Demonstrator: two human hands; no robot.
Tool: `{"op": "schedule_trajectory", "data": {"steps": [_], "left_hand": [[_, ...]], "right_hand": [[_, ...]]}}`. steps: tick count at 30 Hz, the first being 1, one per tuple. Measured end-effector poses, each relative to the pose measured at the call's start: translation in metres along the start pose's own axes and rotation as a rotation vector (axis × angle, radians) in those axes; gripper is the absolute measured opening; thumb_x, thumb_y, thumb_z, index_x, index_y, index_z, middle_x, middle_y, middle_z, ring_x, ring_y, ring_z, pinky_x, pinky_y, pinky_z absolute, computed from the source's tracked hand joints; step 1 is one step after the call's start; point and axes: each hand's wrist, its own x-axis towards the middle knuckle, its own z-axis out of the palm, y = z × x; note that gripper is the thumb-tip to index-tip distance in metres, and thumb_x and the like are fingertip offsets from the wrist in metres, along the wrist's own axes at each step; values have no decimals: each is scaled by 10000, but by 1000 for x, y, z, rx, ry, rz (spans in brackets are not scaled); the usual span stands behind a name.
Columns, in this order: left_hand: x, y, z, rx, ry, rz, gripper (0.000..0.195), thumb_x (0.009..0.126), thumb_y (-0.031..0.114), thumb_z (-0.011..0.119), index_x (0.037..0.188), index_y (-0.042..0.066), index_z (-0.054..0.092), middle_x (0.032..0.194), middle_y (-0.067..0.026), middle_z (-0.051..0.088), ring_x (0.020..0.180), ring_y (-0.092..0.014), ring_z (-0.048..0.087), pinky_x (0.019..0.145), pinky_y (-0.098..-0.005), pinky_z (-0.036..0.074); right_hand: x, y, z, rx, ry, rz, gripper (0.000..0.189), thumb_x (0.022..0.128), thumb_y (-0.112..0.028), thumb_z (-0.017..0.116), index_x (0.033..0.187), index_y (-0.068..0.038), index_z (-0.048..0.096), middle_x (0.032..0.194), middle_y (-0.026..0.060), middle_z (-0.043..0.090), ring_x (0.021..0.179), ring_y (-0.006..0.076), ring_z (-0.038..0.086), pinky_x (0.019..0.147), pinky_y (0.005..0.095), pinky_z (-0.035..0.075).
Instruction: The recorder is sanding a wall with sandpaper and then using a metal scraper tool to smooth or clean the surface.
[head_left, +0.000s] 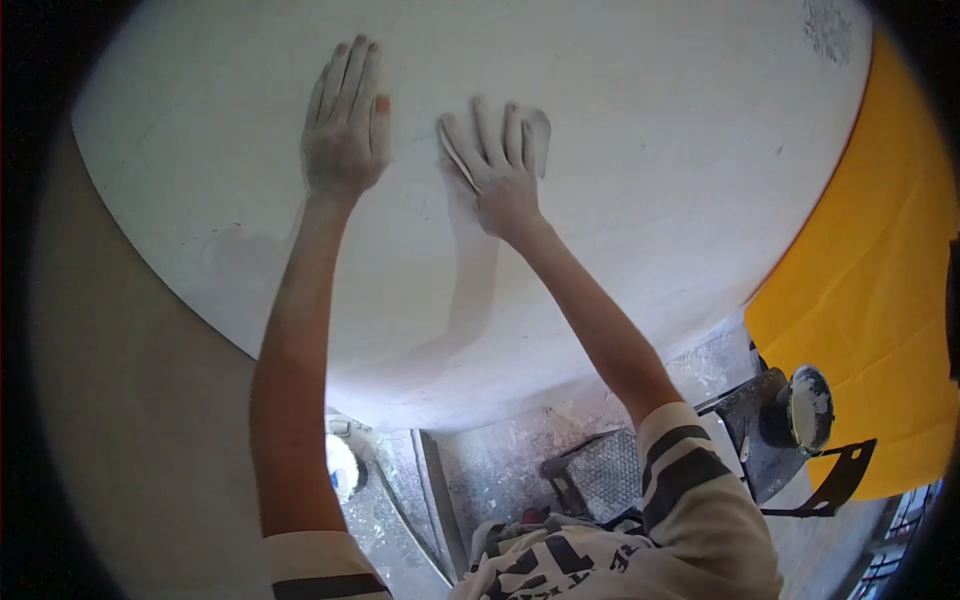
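A large, smooth, whitish curved panel fills the space before me. My left hand lies flat on it at the upper left, fingers together and pointing up, with nothing seen in it. To its right, my right hand presses a thin, pale sheet or pad against the panel; the sheet's edges show beside the little finger and the thumb, and its material is unclear. Whitish dust coats both hands. A rough grey patch marks the panel at the upper right.
At the right, a dark bucket with whitish residue stands on a black chair. Yellow sheeting borders the panel. Below are a white tub, a hose-like strip and a bubble-wrapped item on the stained floor.
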Motion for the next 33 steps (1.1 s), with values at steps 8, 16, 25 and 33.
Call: {"op": "schedule_trajectory", "data": {"steps": [8,16,25,33], "left_hand": [[-10,23,1,8,-60,-89,472,974,192,445,1418,46,507,1466,-88,514,1378,-271,452,1150,-416,349],[-14,18,-10,-70,-160,-3,461,979,152,434,1412,8,500,1485,-140,480,1399,-323,415,1167,-447,320],[-52,-27,-51,2,-246,-3,498,964,182,480,1438,32,480,1495,-95,477,1406,-265,418,1163,-413,337],[-50,-19,-46,22,-200,-36,499,964,195,468,1434,29,485,1489,-107,483,1405,-281,417,1159,-411,342]], "right_hand": [[163,29,-32,-72,319,-90,527,995,-336,508,1492,-176,437,1549,232,345,1394,539,287,1146,652,157],[155,22,-16,-55,354,-90,533,991,-347,506,1491,-179,435,1555,209,349,1385,544,298,1154,649,121],[54,-38,-2,30,39,55,580,978,-408,540,1522,-264,397,1611,155,266,1443,550,164,1104,741,104],[230,-31,-14,52,446,-132,513,998,-317,492,1489,-175,442,1551,199,362,1396,533,293,1165,648,104]]}}
